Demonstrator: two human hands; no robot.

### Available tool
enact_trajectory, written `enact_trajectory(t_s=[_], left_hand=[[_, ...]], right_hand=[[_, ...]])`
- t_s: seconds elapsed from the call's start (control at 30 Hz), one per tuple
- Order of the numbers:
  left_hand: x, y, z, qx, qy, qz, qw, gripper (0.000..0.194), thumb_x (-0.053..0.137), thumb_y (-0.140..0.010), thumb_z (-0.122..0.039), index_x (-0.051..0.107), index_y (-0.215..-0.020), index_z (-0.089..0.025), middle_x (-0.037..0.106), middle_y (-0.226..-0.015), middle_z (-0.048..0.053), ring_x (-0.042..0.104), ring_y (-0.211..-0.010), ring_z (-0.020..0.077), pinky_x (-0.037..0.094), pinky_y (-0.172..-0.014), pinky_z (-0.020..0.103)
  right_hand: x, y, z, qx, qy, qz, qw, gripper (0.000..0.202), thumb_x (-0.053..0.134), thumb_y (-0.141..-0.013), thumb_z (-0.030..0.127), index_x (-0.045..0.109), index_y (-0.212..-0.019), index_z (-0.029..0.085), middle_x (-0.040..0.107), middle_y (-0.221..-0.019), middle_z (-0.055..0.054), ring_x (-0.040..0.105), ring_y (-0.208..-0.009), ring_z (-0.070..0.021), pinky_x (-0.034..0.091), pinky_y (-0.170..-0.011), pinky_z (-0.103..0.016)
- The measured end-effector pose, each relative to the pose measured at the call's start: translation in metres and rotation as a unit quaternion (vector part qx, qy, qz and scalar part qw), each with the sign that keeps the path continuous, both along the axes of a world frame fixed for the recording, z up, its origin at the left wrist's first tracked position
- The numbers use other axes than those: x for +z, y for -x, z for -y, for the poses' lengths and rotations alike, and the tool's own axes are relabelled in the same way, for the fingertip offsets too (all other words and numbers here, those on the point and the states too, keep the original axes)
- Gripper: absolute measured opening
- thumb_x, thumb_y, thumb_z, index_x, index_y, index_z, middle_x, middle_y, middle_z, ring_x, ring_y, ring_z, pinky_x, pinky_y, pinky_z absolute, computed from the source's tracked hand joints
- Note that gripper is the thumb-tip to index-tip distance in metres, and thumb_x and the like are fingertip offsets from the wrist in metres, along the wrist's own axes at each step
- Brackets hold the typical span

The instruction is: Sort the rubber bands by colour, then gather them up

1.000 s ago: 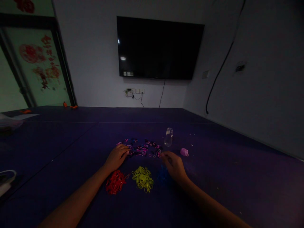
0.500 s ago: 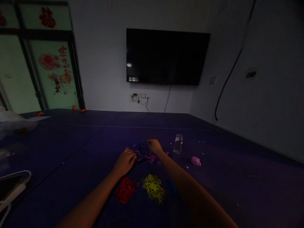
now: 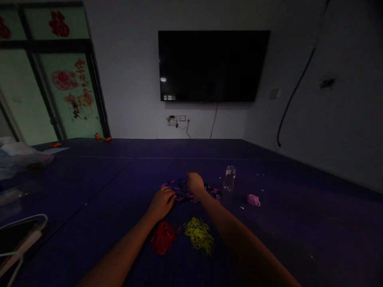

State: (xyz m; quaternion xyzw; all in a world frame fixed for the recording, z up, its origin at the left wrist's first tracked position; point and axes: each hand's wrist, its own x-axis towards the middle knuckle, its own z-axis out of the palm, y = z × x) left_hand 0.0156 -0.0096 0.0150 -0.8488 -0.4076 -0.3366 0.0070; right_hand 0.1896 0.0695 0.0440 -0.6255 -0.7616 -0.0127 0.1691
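Observation:
A loose, mixed pile of pink, blue and dark rubber bands (image 3: 188,196) is spread on the dark purple surface. My left hand (image 3: 162,202) rests at the pile's left edge, thumb apart from the fingers. Over the pile's far middle is my right hand (image 3: 195,182), its fingers curled down and closed; whatever they grip is hidden. Nearer to me lie a heap of red rubber bands (image 3: 163,238), beside my left forearm, and a heap of yellow rubber bands (image 3: 199,236) between the forearms.
A clear jar (image 3: 229,178) stands upright right of the pile, with a pink lid-like piece (image 3: 253,200) near it. White scraps dot the surface. At left are a white-framed object (image 3: 22,239) and plastic bags (image 3: 22,159). A television (image 3: 212,65) hangs on the far wall.
The view has shifted slightly. My right hand has turned more downward over the mixed bands; my left hand keeps its place at the pile's edge. The blue heap by my right forearm no longer shows.

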Motion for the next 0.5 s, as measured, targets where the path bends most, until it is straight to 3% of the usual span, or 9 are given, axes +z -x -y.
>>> enact_trajectory(t_s=[0.1,0.2,0.33,0.5], left_hand=[[0.0,0.0,0.0,0.002,0.004,-0.009,1.0,0.019,0.046,-0.086,-0.016,0.065,-0.087,-0.018,0.066,-0.084,0.007,0.059,-0.085,0.0214,0.046,-0.079,0.038],[0.001,0.0,0.0,-0.003,0.003,-0.007,1.0,0.019,0.046,-0.086,-0.017,0.065,-0.087,-0.019,0.066,-0.083,0.007,0.059,-0.084,0.0216,0.046,-0.078,0.037],[0.0,0.0,0.0,-0.006,-0.004,-0.003,1.0,0.021,0.045,-0.087,-0.021,0.065,-0.088,-0.018,0.066,-0.084,0.007,0.059,-0.084,0.0215,0.046,-0.078,0.037],[0.0,0.001,0.001,-0.002,-0.005,-0.002,1.0,0.021,0.045,-0.088,-0.023,0.066,-0.091,-0.018,0.067,-0.086,0.008,0.059,-0.085,0.0219,0.047,-0.079,0.038]], right_hand=[[0.0,-0.024,0.007,-0.037,-0.04,-0.114,0.992,0.033,0.05,-0.076,0.009,0.067,-0.1,0.021,0.071,-0.093,-0.007,0.066,-0.086,-0.0176,0.047,-0.072,-0.022],[-0.005,-0.052,0.015,-0.029,-0.067,-0.217,0.973,0.023,0.058,-0.071,0.014,0.07,-0.09,0.019,0.072,-0.079,-0.004,0.067,-0.072,-0.0158,0.047,-0.061,-0.02],[-0.012,-0.078,0.015,-0.013,-0.042,-0.268,0.962,0.018,0.064,-0.065,0.015,0.072,-0.081,0.019,0.07,-0.065,-0.001,0.065,-0.061,-0.0146,0.046,-0.052,-0.019],[-0.017,-0.076,0.007,0.006,-0.032,-0.275,0.961,0.017,0.063,-0.065,0.015,0.073,-0.079,0.02,0.07,-0.063,-0.001,0.065,-0.059,-0.015,0.046,-0.052,-0.02]])
